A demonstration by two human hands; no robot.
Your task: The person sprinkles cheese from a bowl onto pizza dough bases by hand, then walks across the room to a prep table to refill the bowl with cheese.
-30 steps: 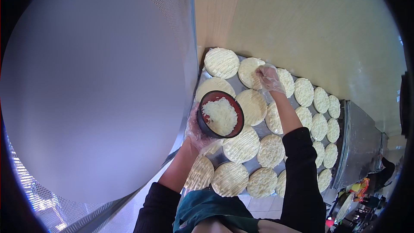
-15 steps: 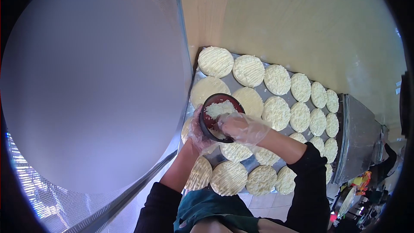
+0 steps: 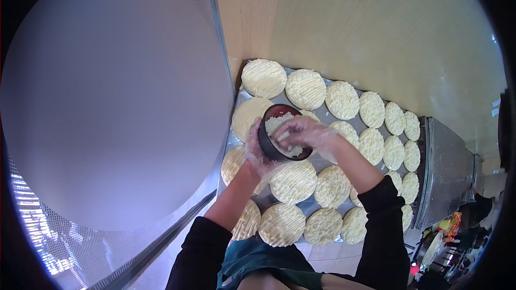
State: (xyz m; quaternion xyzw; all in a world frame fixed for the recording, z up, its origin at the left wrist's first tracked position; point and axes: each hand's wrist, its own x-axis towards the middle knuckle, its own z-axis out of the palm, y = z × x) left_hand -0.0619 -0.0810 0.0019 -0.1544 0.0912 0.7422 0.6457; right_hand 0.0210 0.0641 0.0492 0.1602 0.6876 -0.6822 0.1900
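My left hand [image 3: 259, 156], in a clear plastic glove, is closed around the side of a dark bowl [image 3: 265, 146] with a red inside, which tilts a little. White crumbs [image 3: 274, 122] lie in the bowl. My right hand [image 3: 305, 131], also gloved, reaches in from the right with its fingers curled into the crumbs; some fingertips are blurred. Beneath are rows of pale round cakes on a metal surface. A smooth-topped cake [image 3: 247, 118] is beside the bowl, a ridged one [image 3: 293, 182] below it, and a crumb-covered one [image 3: 342, 100] farther right.
A large pale round panel [image 3: 118, 102] with mesh around it stands close on the left. A beige wall [image 3: 376, 32] runs along the far side of the cakes. Past their right end is a metal cabinet [image 3: 446, 166], with clutter and a dark-sleeved person [image 3: 475, 209] beyond.
The bowl has moved slightly up and right in my left hand's hold. My right hand has turned and lifted a little, so its bent fingers now show over the crumbs.
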